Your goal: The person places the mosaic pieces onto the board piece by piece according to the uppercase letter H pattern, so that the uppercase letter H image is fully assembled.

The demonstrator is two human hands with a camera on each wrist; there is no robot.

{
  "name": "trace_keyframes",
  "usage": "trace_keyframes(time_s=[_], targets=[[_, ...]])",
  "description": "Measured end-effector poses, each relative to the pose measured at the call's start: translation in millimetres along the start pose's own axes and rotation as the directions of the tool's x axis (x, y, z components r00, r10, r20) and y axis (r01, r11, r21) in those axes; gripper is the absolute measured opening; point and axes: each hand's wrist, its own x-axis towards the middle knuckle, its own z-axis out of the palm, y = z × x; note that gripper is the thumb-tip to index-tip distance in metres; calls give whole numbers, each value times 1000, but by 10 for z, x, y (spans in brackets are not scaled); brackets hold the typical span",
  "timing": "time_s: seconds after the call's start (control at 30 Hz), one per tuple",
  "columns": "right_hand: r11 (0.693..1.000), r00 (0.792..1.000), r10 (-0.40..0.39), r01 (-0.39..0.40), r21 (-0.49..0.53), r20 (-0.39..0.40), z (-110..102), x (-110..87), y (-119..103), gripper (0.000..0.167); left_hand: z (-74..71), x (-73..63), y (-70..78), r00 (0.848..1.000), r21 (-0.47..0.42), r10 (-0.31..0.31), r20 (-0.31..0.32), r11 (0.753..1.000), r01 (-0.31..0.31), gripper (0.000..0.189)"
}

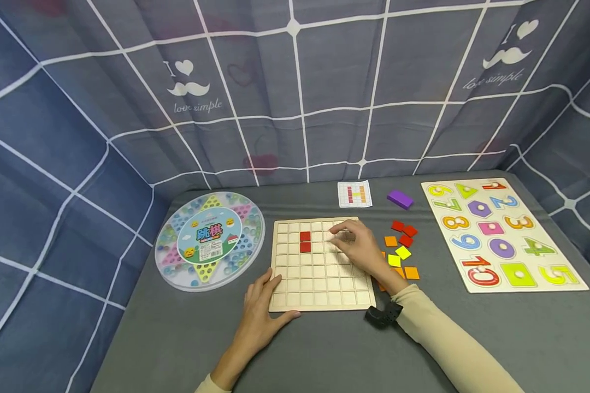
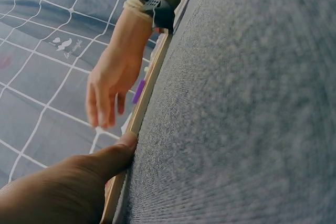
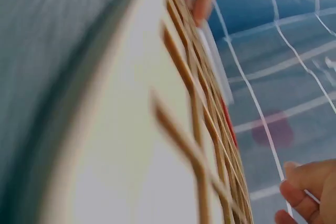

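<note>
In the head view a wooden grid board (image 1: 323,268) lies flat, with two red square tiles (image 1: 305,242) one above the other in its upper left part. My left hand (image 1: 259,312) rests at the board's lower left corner, fingers along the left side and thumb at the near edge. The left wrist view shows that thumb (image 2: 113,157) against the board's rim. Above the upper right squares hovers my right hand (image 1: 358,246), fingers bent toward the thumb. Whether a tile is between its fingertips cannot be made out. Loose red, orange and yellow tiles (image 1: 394,260) lie right of the board.
A small card with a coloured H pattern (image 1: 355,194) and a purple block (image 1: 400,199) lie behind the board. At left is a round Chinese checkers set (image 1: 210,241); at right, a number and shape puzzle board (image 1: 503,234). A tile-patterned curtain (image 1: 334,82) encloses the grey table.
</note>
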Motion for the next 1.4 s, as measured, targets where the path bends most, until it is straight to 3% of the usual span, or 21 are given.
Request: trace_keyframes(time_s=[0.3, 0.5, 0.77, 1.03, 1.4], targets=[[985, 991, 84, -98, -144, -100, -626, -38, 359, 24, -2, -9, -41, 1000, 17, 21, -14, 1000, -21, 86], [978, 986, 65, -93, -185, -153, -870, -75, 614, 22, -11, -27, -45, 1000, 24, -10, 3, 1000, 10, 86], [975, 985, 54, -88, -206, -166, -927, -107, 798, 25, -16, -32, -25, 1000, 28, -21, 5, 999, 20, 86], [968, 990, 65, -94, -235, -129, -955, -113, 828, 24, 14, -25, -19, 999, 31, 20, -26, 999, -19, 87], [966, 989, 91, -117, -229, -118, -982, -144, 840, 21, 28, -7, -6, 999, 36, 31, -31, 999, -30, 87]])
